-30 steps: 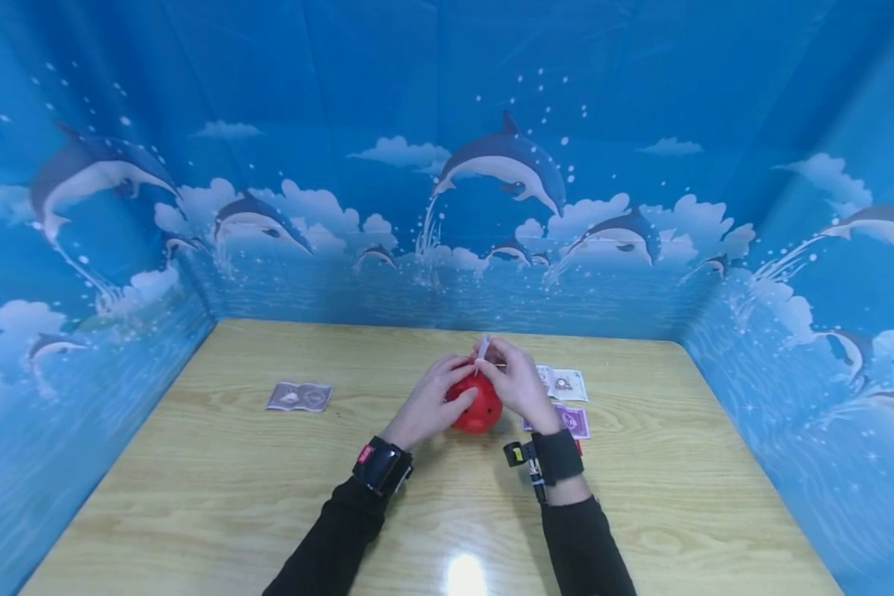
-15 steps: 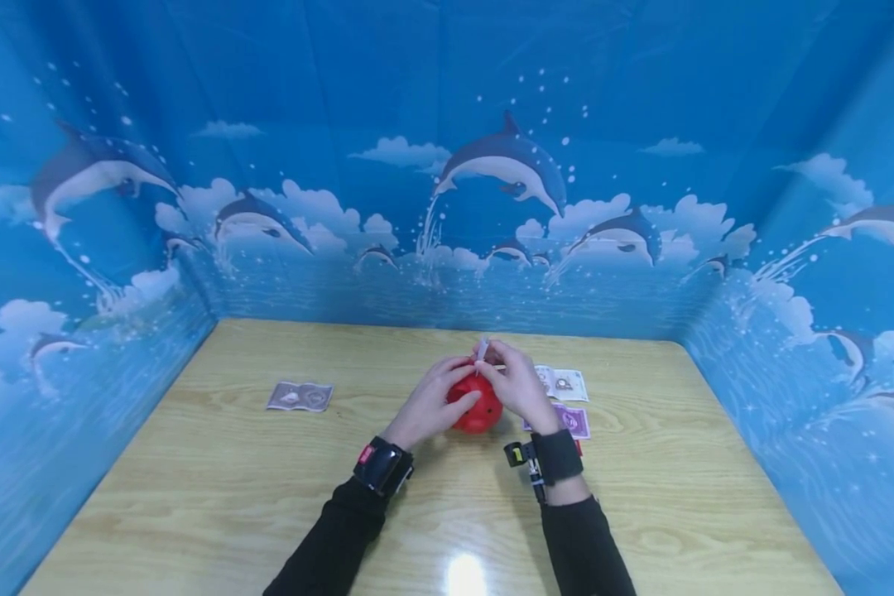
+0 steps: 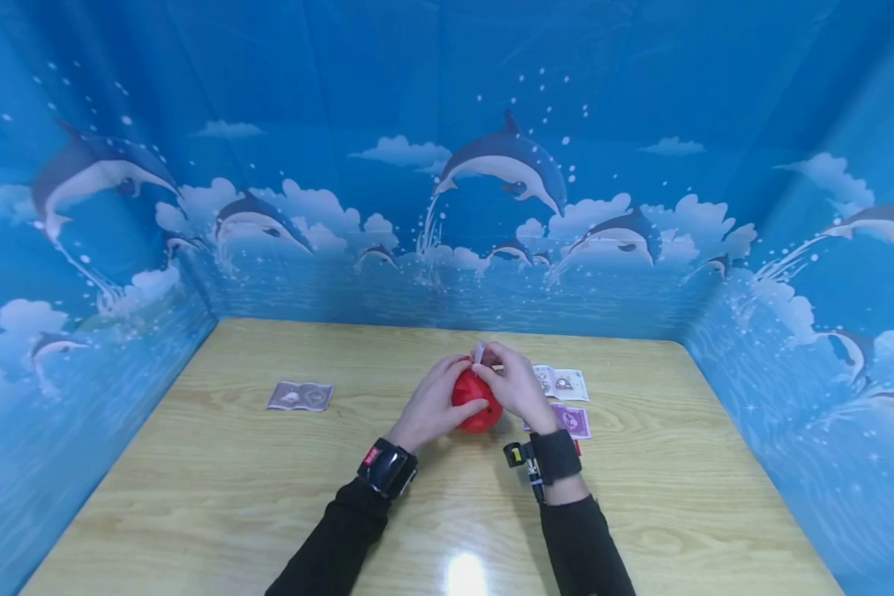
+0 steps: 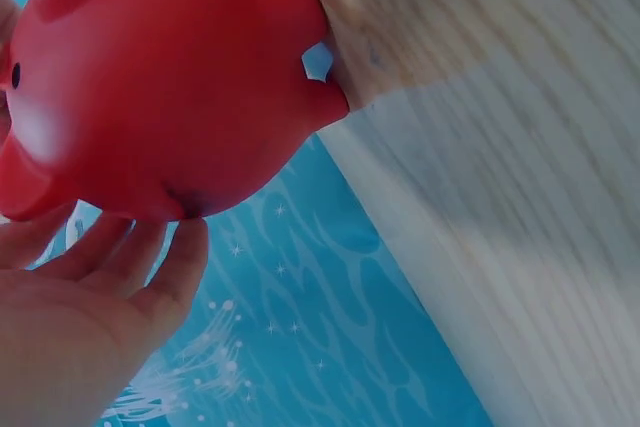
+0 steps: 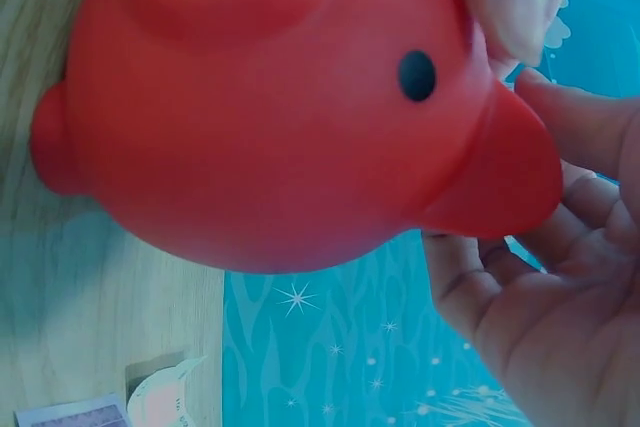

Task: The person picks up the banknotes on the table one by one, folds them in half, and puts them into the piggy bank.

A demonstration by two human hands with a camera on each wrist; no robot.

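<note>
Red piggy bank (image 3: 478, 394) stands near the far edge of the bench (image 3: 216, 497), a little right of that edge's middle, as I see it on the head feed. The left hand (image 3: 430, 404) grips it from its left side, fingers reaching to the top and thumb along the near face. The right hand (image 3: 512, 382) is over the bank's upper right, thumb and fingers pinched narrow on a pale slip (image 3: 479, 353) upright at the top; I can't tell whether the slip sits in a slot. Only the head view gives me that slip and the brown note (image 3: 300, 396) toward the bench's left edge. From the right wrist I get a black eye (image 5: 417, 76) and an ear (image 5: 505, 177) in front of the right fingers; from the left wrist, two feet (image 4: 325, 104) by the wood.
</note>
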